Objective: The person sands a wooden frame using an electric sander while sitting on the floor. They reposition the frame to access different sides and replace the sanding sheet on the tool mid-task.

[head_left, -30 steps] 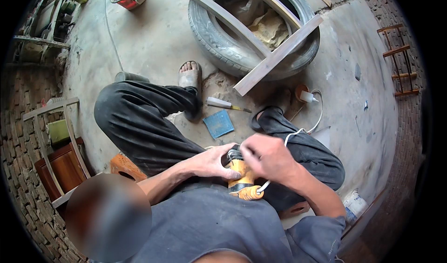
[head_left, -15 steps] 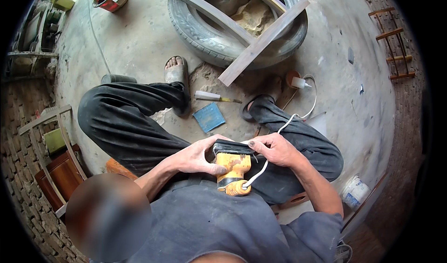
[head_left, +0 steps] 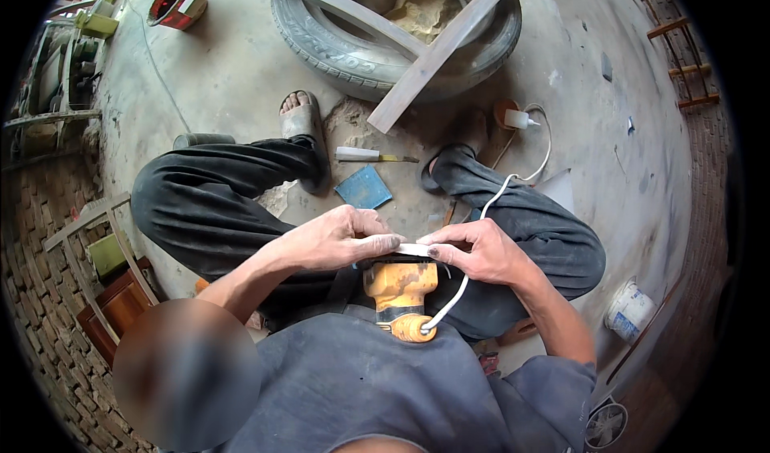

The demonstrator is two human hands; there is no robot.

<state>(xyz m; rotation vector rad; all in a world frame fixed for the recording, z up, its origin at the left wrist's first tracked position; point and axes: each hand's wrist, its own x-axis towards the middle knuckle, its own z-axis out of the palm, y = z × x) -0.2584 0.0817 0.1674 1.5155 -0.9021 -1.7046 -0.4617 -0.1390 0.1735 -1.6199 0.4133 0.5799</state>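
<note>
A yellow electric sander [head_left: 399, 283] rests in my lap, its dark pad end pointing away from me and its white cord running off from the near end. Just beyond the pad, my left hand [head_left: 345, 240] and my right hand [head_left: 481, 252] meet with fingers closed, pinching a thin white strip [head_left: 413, 249] between thumbs and fingertips. The strip looks like the edge of a sheet; most of it is hidden by my fingers. Neither hand grips the sander's body. On the floor between my feet lie a blue square sheet [head_left: 362, 186] and a white-handled knife or scraper [head_left: 358, 154].
Ahead stands a large tire [head_left: 321, 52] with a wooden frame [head_left: 433, 64] across it. A red-stained bucket [head_left: 172, 8] is at far left, a white squeeze bottle [head_left: 520, 119] near my right foot. A white tub [head_left: 631, 312] stands at right. The white cord [head_left: 529, 178] crosses my right leg.
My left hand has left the sander's body and moved forward to the pad's edge. A white strip now shows between both hands. The view has shifted slightly.
</note>
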